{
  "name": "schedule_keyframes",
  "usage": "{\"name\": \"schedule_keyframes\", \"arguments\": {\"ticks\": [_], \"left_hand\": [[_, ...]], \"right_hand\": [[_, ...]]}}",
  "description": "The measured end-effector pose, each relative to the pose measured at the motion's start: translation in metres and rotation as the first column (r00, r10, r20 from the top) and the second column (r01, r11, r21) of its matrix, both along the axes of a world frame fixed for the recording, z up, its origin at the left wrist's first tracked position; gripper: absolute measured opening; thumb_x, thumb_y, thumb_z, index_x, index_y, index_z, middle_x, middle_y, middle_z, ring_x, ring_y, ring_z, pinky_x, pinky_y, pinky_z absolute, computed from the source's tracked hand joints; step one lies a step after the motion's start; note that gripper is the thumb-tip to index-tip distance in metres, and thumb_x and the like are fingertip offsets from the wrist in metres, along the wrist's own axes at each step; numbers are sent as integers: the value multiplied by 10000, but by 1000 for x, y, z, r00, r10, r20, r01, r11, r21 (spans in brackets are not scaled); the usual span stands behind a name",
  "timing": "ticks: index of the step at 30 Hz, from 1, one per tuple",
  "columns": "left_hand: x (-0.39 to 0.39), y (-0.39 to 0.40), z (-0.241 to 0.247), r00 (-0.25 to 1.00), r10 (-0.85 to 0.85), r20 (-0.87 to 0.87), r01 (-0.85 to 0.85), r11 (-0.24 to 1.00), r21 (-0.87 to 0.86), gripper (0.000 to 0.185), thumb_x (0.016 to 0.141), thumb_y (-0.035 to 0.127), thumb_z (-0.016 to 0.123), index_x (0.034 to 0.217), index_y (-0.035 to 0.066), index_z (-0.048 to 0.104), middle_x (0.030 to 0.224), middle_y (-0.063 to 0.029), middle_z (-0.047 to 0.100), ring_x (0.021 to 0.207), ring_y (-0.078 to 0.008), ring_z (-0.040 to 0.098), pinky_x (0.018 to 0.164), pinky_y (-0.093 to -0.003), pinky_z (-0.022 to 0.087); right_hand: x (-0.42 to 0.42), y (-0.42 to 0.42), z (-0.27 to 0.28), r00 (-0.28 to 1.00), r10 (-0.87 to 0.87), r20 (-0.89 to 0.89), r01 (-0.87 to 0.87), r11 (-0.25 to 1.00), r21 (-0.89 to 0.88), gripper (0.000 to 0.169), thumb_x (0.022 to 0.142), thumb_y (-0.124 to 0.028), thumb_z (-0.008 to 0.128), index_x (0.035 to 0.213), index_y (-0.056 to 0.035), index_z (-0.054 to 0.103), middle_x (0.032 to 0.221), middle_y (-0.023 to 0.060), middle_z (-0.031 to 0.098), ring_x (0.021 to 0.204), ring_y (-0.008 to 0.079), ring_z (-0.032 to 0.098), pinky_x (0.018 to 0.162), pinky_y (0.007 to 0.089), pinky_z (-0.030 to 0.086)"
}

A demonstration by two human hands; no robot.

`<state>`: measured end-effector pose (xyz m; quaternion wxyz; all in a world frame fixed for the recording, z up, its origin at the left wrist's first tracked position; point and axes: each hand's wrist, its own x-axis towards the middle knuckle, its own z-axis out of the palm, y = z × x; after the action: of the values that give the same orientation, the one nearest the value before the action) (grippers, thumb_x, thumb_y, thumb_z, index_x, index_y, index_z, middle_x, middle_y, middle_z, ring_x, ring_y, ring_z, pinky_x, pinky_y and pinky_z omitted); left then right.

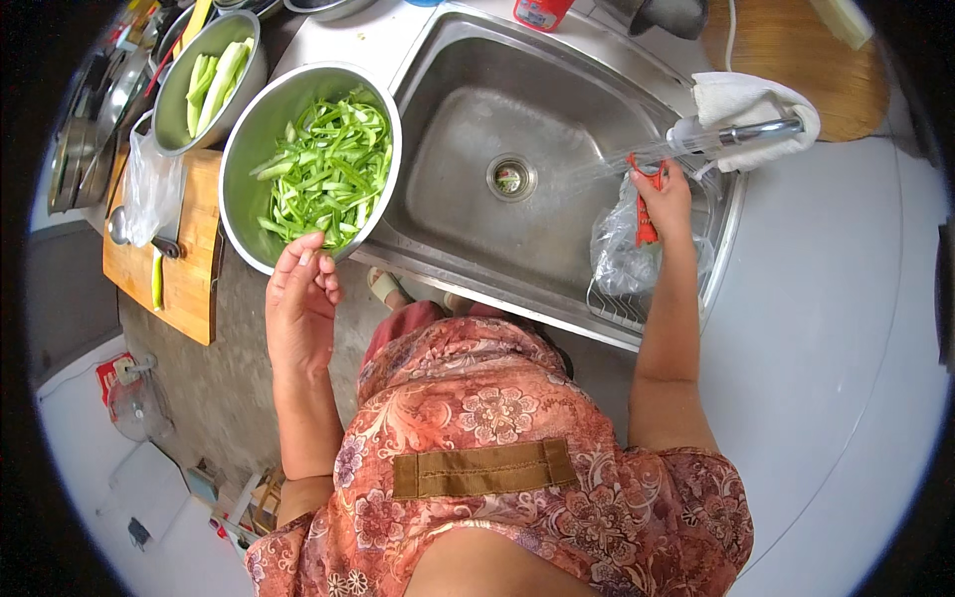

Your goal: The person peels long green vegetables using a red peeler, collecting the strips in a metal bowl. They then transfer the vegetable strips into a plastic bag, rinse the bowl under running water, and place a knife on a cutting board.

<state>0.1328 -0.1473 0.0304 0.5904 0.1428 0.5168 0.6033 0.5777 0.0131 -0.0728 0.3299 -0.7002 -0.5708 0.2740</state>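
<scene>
My right hand holds a red peeler under water running from the faucet at the sink's right side. Beneath it a clear plastic bag lies on a wire rack in the stainless steel sink. My left hand is raised at the near rim of a metal bowl, fingertips pinched together; whether anything thin is between them cannot be told. Green vegetable peelings fill much of this bowl. Behind it at the left, a smaller metal bowl holds peeled pale green vegetables.
A wooden cutting board at the left bears a plastic bag, a black-handled utensil and a green piece. A white cloth wraps the faucet. A round wooden board lies at the back right, a red container behind the sink.
</scene>
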Motion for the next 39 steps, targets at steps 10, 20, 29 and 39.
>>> {"name": "schedule_keyframes", "arguments": {"ticks": [10,20,29,39], "left_hand": [[-11,-16,-2,997,66,37,-68,996,52,267,924,158,555,1160,36,533,858,10,565,705,-61,528,615,-180,430],[-66,-54,0,991,131,18,-132,988,83,261,921,165,564,1148,36,550,856,5,580,700,-58,526,608,-191,423],[-146,-155,-24,894,447,38,-445,895,-42,236,901,140,588,1117,44,578,894,-11,610,686,-64,535,605,-192,447],[-192,-229,-57,801,591,94,-579,806,-126,301,914,135,569,1189,15,536,925,-31,610,715,-72,543,592,-193,449]], "right_hand": [[-13,2,21,949,-6,-314,-47,986,-162,493,794,-107,720,1200,58,494,962,108,664,781,115,609,692,257,483],[8,12,1,937,-217,-273,193,975,-114,480,831,-215,707,1196,45,535,1023,91,627,856,149,580,742,290,469],[-37,3,21,995,-68,-78,37,935,-352,496,829,-214,704,1237,8,532,1151,97,598,990,178,562,852,336,454],[-97,-21,9,994,-56,-98,6,894,-447,229,843,-225,670,971,-39,626,732,19,579,545,108,492,477,251,394]]}}
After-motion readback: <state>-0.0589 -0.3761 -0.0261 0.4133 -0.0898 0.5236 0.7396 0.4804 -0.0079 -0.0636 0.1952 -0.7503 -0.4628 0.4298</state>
